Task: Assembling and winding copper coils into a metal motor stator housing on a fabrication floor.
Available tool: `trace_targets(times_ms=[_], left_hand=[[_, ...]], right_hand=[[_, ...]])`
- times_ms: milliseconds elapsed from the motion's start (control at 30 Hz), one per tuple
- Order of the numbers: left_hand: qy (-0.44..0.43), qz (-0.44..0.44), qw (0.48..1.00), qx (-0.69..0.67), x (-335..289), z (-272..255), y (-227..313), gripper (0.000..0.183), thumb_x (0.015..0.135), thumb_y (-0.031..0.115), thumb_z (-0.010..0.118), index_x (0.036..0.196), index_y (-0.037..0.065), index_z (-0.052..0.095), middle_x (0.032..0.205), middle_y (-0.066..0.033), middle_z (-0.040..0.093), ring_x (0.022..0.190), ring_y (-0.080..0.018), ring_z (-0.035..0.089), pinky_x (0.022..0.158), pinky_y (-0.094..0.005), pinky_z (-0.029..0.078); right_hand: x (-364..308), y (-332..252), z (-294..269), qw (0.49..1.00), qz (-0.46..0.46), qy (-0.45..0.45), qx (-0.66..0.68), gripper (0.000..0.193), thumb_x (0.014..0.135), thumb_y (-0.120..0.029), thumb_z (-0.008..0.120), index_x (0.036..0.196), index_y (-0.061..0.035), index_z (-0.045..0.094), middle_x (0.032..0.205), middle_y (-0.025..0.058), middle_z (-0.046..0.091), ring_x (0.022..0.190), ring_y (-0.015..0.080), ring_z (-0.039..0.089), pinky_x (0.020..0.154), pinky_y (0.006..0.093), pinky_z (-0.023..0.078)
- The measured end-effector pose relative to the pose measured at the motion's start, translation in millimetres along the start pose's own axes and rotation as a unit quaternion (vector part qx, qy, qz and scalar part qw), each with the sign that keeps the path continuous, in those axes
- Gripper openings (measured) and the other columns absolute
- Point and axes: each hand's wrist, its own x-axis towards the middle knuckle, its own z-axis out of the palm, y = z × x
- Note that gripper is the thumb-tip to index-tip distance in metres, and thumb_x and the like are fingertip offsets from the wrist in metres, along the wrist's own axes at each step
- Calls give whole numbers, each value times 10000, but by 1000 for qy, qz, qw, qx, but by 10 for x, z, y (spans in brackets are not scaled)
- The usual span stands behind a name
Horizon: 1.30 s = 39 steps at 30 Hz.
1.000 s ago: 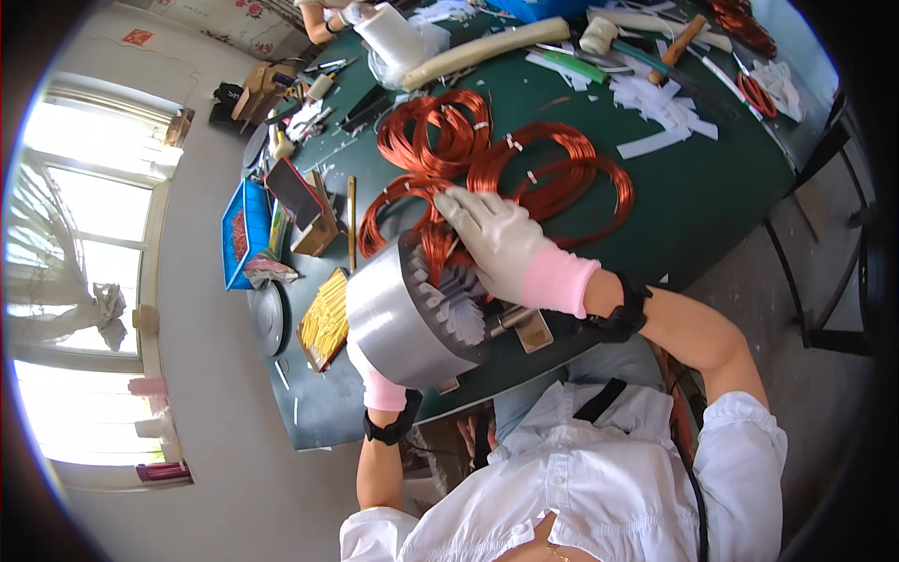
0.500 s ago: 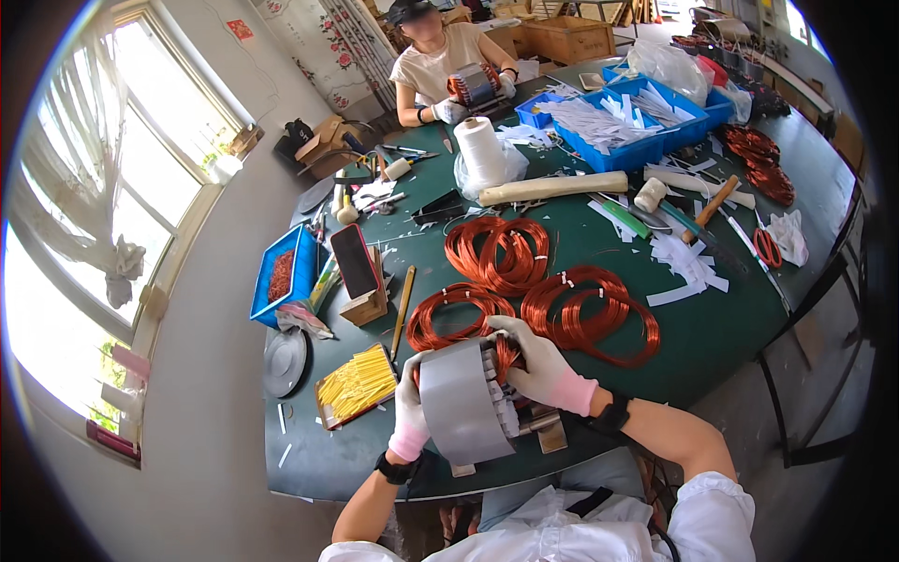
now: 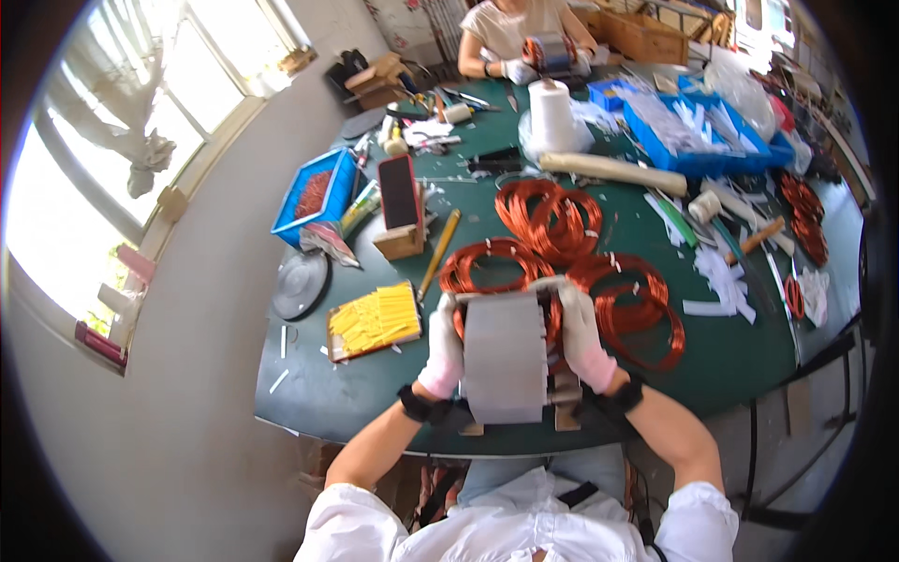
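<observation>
Hands [image 3: 444,351] [image 3: 582,335] shifted level, grey cylinder [image 3: 506,361] clasped between, fingers [image 3: 554,284] curled inward

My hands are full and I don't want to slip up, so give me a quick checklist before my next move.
1. Left hand against the gray cylinder on its left side: ok.
2. Right hand against its right side: ok.
3. Copper wire seated properly inside: cannot tell, the cylinder wall hides it.
4. Yellow strips grouped together, left of the left hand: ok.
5. Table free of loose scraps: not ok, white strips lie near its left edge.
</observation>
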Motion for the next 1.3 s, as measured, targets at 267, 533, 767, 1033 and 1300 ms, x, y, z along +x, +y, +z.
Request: trace_targets(times_ms=[267, 533, 767, 1033, 1300], left_hand=[[16, -13, 998, -59, 45, 99, 184, 504, 988, 419, 322, 984, -10, 587, 944, -99, 631, 844, -164, 576, 780, -306, 477], [1, -14, 1000, -16, 225, -12, 134, 530, 989, 429, 318, 952, -22, 594, 899, -116, 640, 799, -178, 584, 769, -313, 481], [-10, 57, 998, 19, 71, -43, 102, 550, 992, 442, 307, 941, -25, 593, 884, -128, 643, 783, -188, 587, 772, -324, 483], [49, 299, 789, 535, -725, -201, 37, 271, 850, 173, 541, 1058, 5, 584, 1095, -165, 575, 1031, -279, 538, 884, -369, 436], [-85, 281, 614, 732, -883, -568, -189, 279, 703, 93, 653, 978, 51, 653, 1017, -141, 628, 984, -383, 549, 836, -458, 444]], right_hand=[[222, -50, 70, 997, 31, 41, 61, 433, 989, -255, 320, 849, 27, 616, 814, 78, 617, 833, 152, 575, 810, 287, 444], [207, 102, 140, 983, 74, 46, 164, 451, 987, -279, 283, 781, 22, 549, 768, 140, 638, 741, 188, 606, 743, 305, 492], [161, 170, 123, 973, 48, 44, 220, 396, 1002, -275, 296, 850, 4, 532, 828, 118, 599, 804, 198, 604, 800, 330, 488], [-172, -243, -595, 920, -237, -39, -310, 108, 814, -114, 596, 899, -66, 550, 793, 33, 534, 740, 191, 547, 651, 354, 452], [-97, -154, -454, 733, -382, -227, -515, 100, 693, -185, 588, 775, -128, 596, 811, 5, 520, 822, 202, 532, 666, 327, 498]])
